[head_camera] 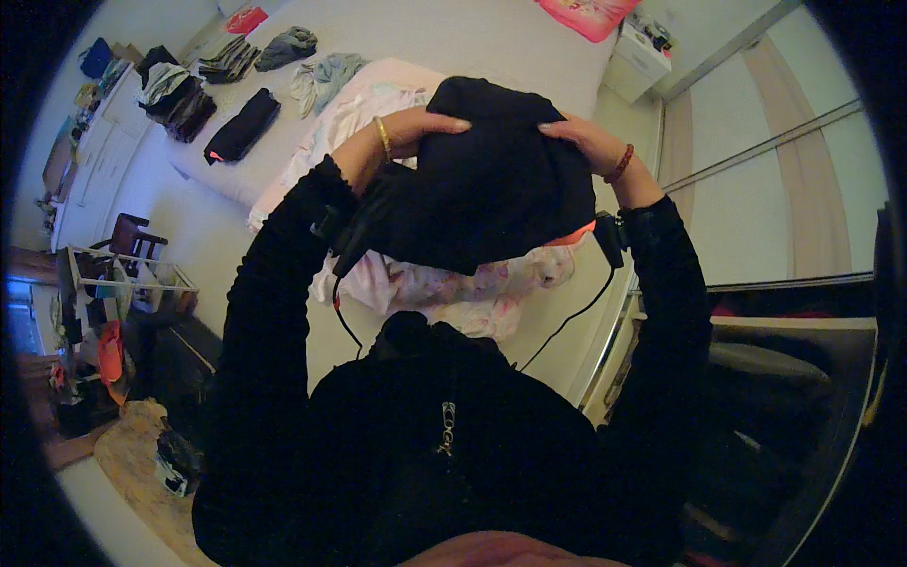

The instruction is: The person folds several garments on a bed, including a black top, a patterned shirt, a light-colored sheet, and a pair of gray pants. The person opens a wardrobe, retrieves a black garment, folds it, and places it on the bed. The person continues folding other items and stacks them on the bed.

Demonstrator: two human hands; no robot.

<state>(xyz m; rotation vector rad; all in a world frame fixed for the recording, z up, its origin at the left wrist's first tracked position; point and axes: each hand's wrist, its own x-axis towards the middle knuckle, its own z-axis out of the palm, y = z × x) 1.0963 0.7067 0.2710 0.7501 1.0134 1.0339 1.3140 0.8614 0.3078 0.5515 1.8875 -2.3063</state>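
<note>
A black garment (pixel 496 177) is held up in front of me, partly folded, with a bit of orange showing at its lower right edge. My left hand (pixel 414 131) grips its upper left side, thumb on top and the fingers mostly hidden beneath. On its upper right side my right hand (pixel 588 142) has hold of the cloth in the same way. Behind and below the garment lies a pink and white floral quilt (pixel 425 283) on the bed (pixel 453 32). Farther left on the bed rests a folded black garment (pixel 244 127) with an orange patch at one end.
Stacked dark clothes (pixel 177 106), a striped folded pile (pixel 229 59) and a grey bundle (pixel 287 48) lie on the bed's left part. A white nightstand (pixel 638 60) stands at the back right, beside a sliding-door wardrobe (pixel 737 191). A metal-framed rack (pixel 134 283) is at the left.
</note>
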